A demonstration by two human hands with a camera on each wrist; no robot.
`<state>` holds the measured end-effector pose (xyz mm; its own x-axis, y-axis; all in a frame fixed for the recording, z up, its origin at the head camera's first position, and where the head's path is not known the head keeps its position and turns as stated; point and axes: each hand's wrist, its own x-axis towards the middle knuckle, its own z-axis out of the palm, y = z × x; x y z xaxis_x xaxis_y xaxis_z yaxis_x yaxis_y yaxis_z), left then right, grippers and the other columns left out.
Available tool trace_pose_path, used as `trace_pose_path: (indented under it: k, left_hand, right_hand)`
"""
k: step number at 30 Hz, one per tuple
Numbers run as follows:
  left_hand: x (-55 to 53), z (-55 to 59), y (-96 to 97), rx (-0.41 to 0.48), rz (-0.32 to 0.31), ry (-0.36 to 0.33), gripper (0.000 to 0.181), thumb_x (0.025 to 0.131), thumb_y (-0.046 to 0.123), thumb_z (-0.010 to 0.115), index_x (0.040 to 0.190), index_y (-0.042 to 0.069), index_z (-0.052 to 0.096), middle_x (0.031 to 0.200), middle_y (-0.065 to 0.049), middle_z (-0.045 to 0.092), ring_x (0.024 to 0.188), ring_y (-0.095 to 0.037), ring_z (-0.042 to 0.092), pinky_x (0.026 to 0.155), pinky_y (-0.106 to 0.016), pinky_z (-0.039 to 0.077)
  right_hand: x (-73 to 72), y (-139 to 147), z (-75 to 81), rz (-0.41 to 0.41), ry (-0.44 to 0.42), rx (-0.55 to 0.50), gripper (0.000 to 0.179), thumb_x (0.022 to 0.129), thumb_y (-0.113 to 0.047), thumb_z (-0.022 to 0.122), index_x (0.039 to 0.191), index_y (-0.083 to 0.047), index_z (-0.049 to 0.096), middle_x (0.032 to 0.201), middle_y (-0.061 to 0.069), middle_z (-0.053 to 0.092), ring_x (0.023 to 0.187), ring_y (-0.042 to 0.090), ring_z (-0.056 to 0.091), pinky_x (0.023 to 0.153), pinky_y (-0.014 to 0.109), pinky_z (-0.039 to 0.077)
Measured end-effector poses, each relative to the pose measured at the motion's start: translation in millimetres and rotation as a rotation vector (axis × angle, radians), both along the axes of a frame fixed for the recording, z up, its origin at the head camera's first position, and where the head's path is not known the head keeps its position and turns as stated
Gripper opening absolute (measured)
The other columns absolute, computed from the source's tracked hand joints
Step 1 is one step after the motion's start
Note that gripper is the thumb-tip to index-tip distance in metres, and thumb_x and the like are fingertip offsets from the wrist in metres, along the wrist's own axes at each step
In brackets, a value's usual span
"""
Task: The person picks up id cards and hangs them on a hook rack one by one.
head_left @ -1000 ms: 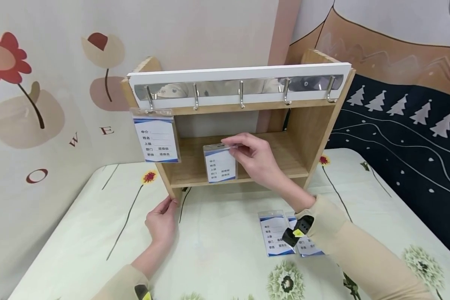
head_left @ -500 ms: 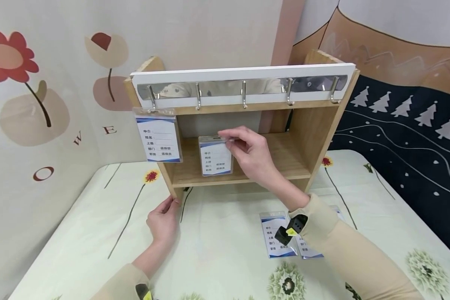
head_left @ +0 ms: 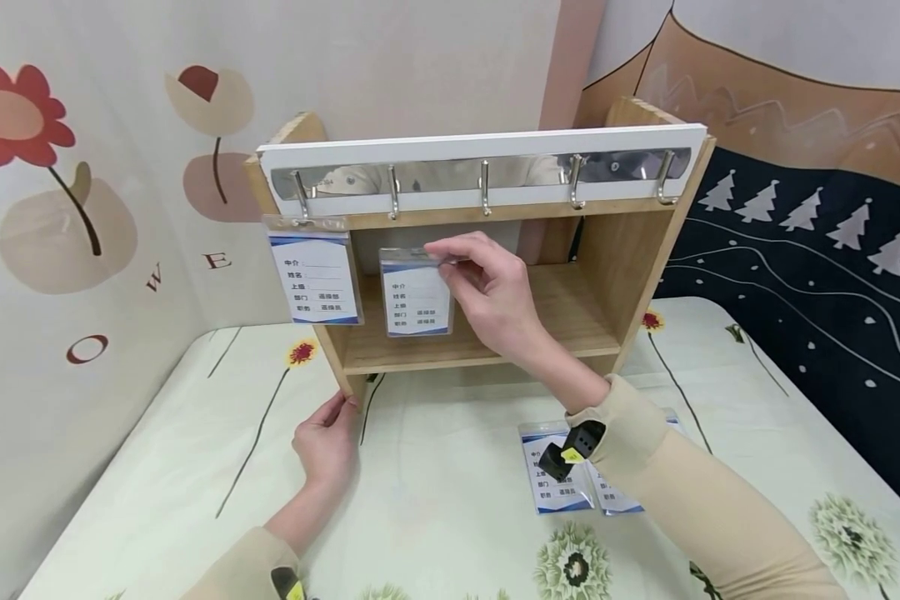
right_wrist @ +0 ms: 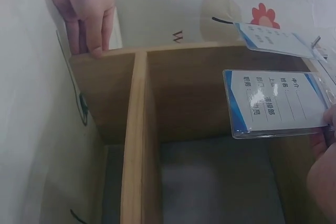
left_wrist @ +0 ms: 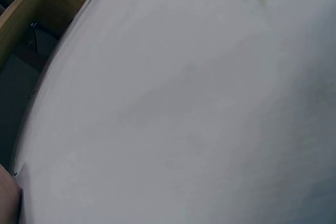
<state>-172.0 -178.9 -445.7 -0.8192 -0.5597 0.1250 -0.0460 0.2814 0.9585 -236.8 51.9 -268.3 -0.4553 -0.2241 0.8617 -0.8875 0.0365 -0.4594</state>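
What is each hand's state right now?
Left hand: closed, holding the wooden shelf unit at lower left.
Right hand: closed, pinching an ID badge near its top.

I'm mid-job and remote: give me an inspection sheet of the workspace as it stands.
Surface: pale cloth with printed flowers.
Job's things: upright wooden rack with five hooks; hanging badge at the leftmost hook; held badge, not on a hook; two loose badges on the cloth, partly hidden by the right arm.
Clutter: nothing seen.
Grips (bare hands): left grip holds the rack's lower left side; right grip pinches the held badge near its top.
Cables: nothing seen.
Surroundings: backdrop printed with flowers and white trees.
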Motion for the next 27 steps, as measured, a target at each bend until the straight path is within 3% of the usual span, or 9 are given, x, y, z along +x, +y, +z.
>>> trace_pose_path:
  k: [16, 27]
  left_hand:
    - [0.9, 1.2, 1.1, -0.007, 0.010, -0.005, 0.029, 0.099, 0.015, 0.068, 0.125, 0.004, 0.073, 0.117, -0.017, 0.072, 0.116, -0.026, 0.066, 0.073, -0.002, 0.043]
    - [0.2, -0.7, -0.8, 0.002, 0.004, -0.005, 0.030, 0.099, 0.017, 0.069, 0.126, 0.005, 0.073, 0.117, -0.016, 0.072, 0.117, -0.026, 0.065, 0.073, -0.002, 0.043]
  right_hand:
    - [3.9, -12, 15.2, 0.007, 0.109, -0.054, 0.021, 0.094, 0.015, 0.060, 0.111, 0.007, 0.069, 0.107, 0.018, 0.069, 0.091, 0.022, 0.062, 0.078, 0.024, 0.053]
    - [4.7, -20, 25.4, 0.016, 0.114, -0.117, 0.020, 0.095, 0.014, 0.060, 0.112, 0.010, 0.069, 0.108, 0.021, 0.068, 0.093, 0.022, 0.061, 0.076, 0.022, 0.050]
